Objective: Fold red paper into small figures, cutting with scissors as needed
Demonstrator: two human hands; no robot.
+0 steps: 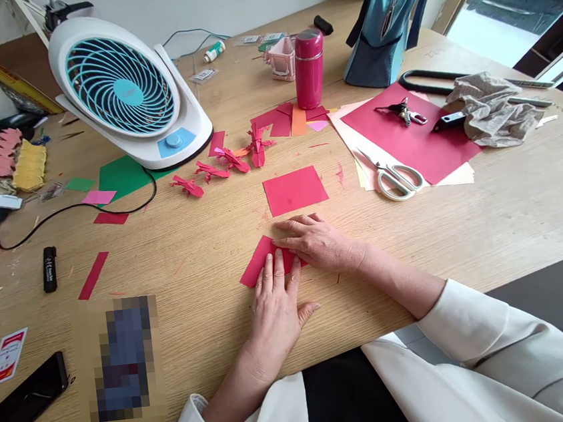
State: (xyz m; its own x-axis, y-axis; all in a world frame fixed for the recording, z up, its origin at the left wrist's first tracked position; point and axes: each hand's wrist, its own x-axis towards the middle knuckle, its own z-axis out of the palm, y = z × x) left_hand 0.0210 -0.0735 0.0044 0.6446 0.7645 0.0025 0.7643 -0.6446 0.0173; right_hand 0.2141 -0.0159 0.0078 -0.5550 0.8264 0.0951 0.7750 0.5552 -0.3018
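Note:
A red sheet of paper (257,262) lies on the wooden table under both hands. My left hand (278,309) rests flat on its lower edge, fingers stretched out and thumb to the side. Across the sheet's right part lies my right hand (317,242), fingers extended to the left, partly hiding the paper. Just beyond my hands is another red rectangle (295,191), flat and untouched. Several folded red paper figures (236,160) stand in a row farther back. White-handled scissors (399,180) lie to the right, partly on stacked paper.
A white fan (123,93) stands at the back left, its black cable curving over the table (208,326). A pink bottle (310,70) and blue bag (385,25) stand behind. Large red paper (436,148) lies right; a marker (50,269) and phone (27,405) left.

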